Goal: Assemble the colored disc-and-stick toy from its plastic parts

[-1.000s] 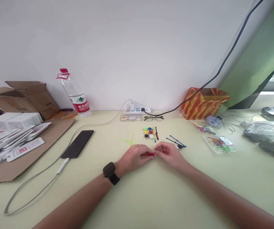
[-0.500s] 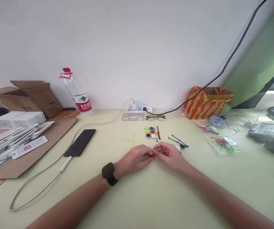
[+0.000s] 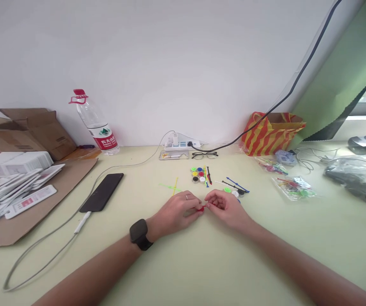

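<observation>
Pale tabletop, cabled phone, eyeglasses, coloured discs beyond the red piece

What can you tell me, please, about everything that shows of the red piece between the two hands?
The red piece is small and looks like plastic. A rounded bit shows at the left hand, which pinches it and hides much of it, so its full shape is unclear. A thin part points toward the right hand, which is close by its end; whether it grips there is too small to tell. The piece is nearer the camera than the discs.
</observation>
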A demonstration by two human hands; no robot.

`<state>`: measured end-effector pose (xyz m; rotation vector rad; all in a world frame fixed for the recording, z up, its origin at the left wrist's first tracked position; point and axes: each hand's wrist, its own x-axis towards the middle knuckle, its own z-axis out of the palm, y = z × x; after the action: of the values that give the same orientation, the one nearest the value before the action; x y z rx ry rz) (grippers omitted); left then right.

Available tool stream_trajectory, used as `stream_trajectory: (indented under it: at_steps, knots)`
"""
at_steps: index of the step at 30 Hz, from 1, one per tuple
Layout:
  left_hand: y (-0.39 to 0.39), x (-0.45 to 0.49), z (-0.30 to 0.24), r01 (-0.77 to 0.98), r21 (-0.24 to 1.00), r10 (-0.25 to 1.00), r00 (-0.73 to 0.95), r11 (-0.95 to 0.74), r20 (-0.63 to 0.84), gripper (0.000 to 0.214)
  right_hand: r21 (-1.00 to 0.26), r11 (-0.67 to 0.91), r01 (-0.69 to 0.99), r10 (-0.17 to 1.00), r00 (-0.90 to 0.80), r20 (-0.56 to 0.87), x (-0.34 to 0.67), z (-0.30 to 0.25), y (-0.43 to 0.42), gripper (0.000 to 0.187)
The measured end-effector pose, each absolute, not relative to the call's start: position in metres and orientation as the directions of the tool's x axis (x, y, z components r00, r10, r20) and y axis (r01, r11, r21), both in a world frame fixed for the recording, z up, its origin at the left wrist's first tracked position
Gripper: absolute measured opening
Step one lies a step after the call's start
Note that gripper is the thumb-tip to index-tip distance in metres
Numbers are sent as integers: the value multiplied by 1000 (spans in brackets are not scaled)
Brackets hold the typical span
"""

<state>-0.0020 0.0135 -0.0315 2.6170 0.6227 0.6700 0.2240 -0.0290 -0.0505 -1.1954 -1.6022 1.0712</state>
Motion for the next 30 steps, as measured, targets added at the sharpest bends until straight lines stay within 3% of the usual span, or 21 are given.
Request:
stream_trajectory:
  at_steps: [7, 11, 16, 18, 21, 24, 30]
  knots:
    - [6, -1, -29, 384, 381, 515, 782, -841, 350, 7, -920, 198, 337, 974, -171, 148, 224, -50, -32, 11]
    - [6, -5, -26, 354, 505, 560, 753, -787, 346, 14, -879, 216, 425, 973, -166, 159, 226, -46, -36, 14]
    - [13, -9, -25, 379, 666, 723, 588, -643, 363, 26, -869, 199, 453, 979, -136, 154, 229, -35, -42, 33]
    - [16, -11, -26, 394, 685, 765, 514, -612, 388, 22, -913, 151, 379, 984, -148, 101, 234, -29, -44, 40]
    - [21, -12, -27, 401, 689, 789, 423, -604, 445, 22, -995, 19, 102, 986, -164, 2, 246, -21, -44, 48]
    - [24, -13, -28, 408, 688, 796, 388, -600, 464, 20, -996, 2, -86, 998, -70, 8, 258, -16, -40, 46]
    - [27, -14, -31, 436, 659, 786, 420, -613, 454, 14, -999, 20, 45, 999, -42, 18, 255, -18, -35, 42]
